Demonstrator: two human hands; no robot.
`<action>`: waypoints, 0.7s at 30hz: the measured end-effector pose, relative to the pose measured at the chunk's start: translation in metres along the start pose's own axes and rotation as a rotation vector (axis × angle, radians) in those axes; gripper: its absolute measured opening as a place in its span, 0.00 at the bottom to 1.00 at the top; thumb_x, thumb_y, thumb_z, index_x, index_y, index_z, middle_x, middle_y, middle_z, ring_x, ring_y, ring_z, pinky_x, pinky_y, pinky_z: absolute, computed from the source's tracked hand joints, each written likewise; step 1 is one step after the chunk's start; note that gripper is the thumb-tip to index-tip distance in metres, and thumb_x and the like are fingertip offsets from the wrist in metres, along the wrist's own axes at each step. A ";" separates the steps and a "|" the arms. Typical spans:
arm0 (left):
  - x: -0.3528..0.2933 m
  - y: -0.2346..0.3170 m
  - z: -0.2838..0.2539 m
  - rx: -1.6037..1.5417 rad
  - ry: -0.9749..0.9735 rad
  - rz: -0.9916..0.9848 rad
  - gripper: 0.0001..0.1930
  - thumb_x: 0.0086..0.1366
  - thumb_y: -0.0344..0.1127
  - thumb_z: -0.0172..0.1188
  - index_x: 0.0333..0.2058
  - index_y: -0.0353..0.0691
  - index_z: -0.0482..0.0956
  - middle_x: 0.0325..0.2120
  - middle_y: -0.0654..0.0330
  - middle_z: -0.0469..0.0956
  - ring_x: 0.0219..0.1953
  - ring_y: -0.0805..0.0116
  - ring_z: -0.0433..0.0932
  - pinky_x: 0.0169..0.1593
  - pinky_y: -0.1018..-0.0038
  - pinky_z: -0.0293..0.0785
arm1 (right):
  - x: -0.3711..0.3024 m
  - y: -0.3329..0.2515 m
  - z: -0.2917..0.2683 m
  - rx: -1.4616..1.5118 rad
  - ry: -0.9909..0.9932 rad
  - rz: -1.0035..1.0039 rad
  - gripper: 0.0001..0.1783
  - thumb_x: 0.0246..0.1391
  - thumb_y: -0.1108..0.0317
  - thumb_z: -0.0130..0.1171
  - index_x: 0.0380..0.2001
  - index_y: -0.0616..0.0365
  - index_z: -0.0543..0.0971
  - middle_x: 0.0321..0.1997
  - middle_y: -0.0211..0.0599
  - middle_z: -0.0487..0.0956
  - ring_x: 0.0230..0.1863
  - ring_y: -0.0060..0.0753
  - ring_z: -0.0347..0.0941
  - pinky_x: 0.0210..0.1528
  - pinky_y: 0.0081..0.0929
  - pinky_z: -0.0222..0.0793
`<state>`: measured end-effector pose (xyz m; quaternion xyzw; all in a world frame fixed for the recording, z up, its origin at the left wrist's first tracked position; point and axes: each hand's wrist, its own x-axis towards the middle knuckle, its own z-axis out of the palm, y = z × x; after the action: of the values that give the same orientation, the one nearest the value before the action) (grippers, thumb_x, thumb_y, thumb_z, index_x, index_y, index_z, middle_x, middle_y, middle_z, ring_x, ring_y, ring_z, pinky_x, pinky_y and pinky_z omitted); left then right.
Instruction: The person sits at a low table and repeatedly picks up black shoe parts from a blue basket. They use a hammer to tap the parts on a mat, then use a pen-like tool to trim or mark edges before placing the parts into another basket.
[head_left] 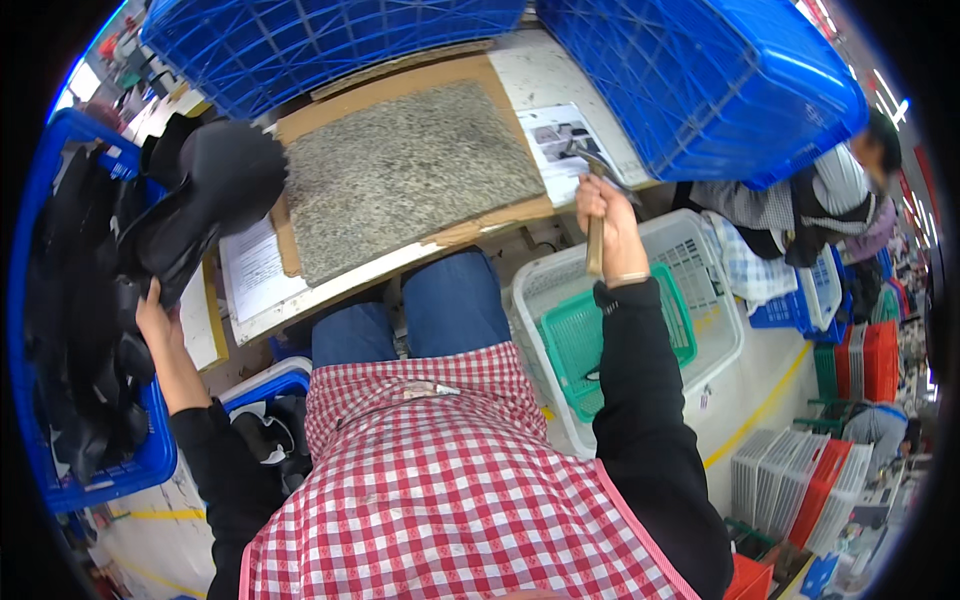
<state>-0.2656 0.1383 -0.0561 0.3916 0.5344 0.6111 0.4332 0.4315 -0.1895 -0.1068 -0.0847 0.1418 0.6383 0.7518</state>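
My right hand is closed round the wooden handle of a hammer. The hammer's metal head points away from me, over the right edge of the worktable. At the left, my left hand grips the lower end of a black shoe upper, whose wide end has a notched edge. It is held up between the table and a blue crate full of similar black pieces. A speckled grey stone slab lies on cardboard on the table in front of me.
Blue crates stand along the table's back and right. Printed sheets lie beside the slab. A white basket with a green basket inside stands to my right. Another person is beyond, near stacked crates.
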 end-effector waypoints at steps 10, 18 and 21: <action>0.041 0.063 -0.051 -0.160 -0.112 0.065 0.09 0.69 0.29 0.64 0.45 0.33 0.80 0.40 0.56 0.83 0.34 0.67 0.79 0.36 0.73 0.76 | 0.008 0.005 -0.030 -0.359 0.231 -0.252 0.10 0.71 0.70 0.50 0.45 0.68 0.70 0.34 0.35 0.73 0.29 0.27 0.70 0.32 0.25 0.73; 0.001 0.163 0.029 0.625 0.281 0.932 0.16 0.65 0.40 0.68 0.40 0.29 0.85 0.23 0.51 0.80 0.30 0.69 0.77 0.36 0.69 0.73 | -0.003 -0.044 -0.039 -0.730 0.213 -0.305 0.06 0.69 0.66 0.59 0.37 0.54 0.75 0.19 0.17 0.59 0.16 0.11 0.50 0.15 0.14 0.46; 0.035 0.165 0.037 0.091 0.099 0.563 0.13 0.62 0.34 0.72 0.34 0.27 0.84 0.27 0.57 0.82 0.28 0.69 0.76 0.35 0.69 0.72 | 0.004 -0.066 -0.027 -0.607 0.179 -0.126 0.17 0.74 0.57 0.51 0.53 0.60 0.74 0.22 0.19 0.58 0.17 0.12 0.51 0.15 0.14 0.49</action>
<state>-0.2601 0.1744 0.1124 0.5133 0.4519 0.7012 0.2018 0.4940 -0.2050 -0.1373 -0.3697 0.0050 0.5937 0.7147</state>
